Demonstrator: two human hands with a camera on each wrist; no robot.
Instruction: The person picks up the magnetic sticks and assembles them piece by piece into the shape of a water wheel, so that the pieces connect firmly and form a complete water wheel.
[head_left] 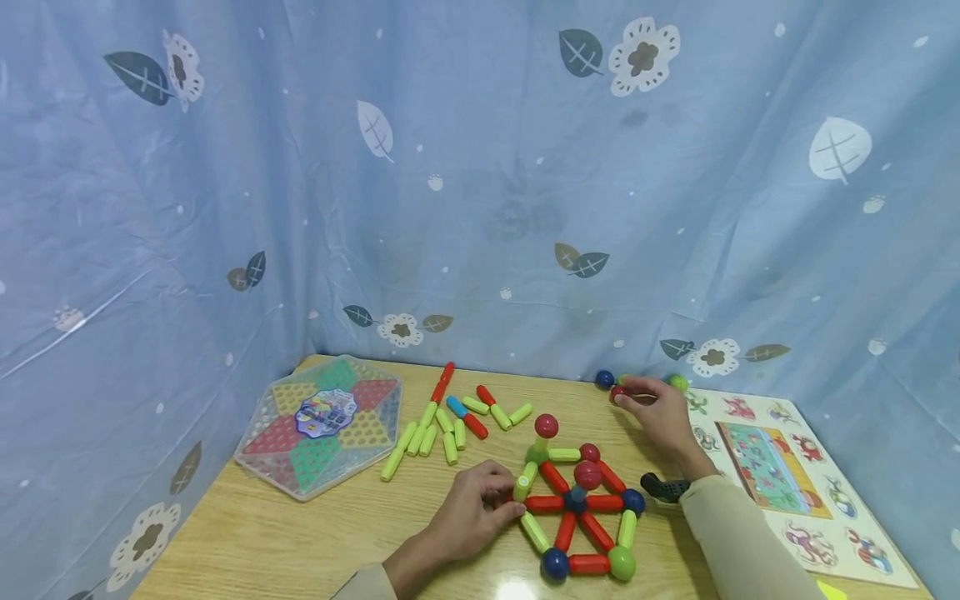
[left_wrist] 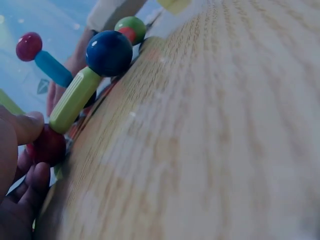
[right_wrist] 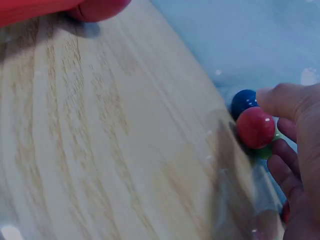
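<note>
A wheel-like frame of rods and balls lies on the table, with red spoke rods [head_left: 545, 503] meeting at a dark blue centre ball [head_left: 575, 500]. Upright rods topped by red balls [head_left: 547, 426] rise from its centre and far left corner. My left hand [head_left: 472, 510] pinches a red corner ball [left_wrist: 47, 145] at the frame's left side. Beside those fingers a yellow-green rod [head_left: 522, 485] sticks up, its top end bare. At the back, my right hand [head_left: 663, 421] holds a loose red ball [right_wrist: 256, 127] between thumb and fingers, next to a blue ball [right_wrist: 244, 104].
Loose yellow-green, red and blue rods [head_left: 451, 446] lie left of centre. A hexagonal star-pattern game board [head_left: 306, 467] sits at the far left. On the right are a picture sheet [head_left: 787, 525] and a black object [head_left: 663, 487]. A green ball [head_left: 678, 382] rests by the curtain [head_left: 480, 208].
</note>
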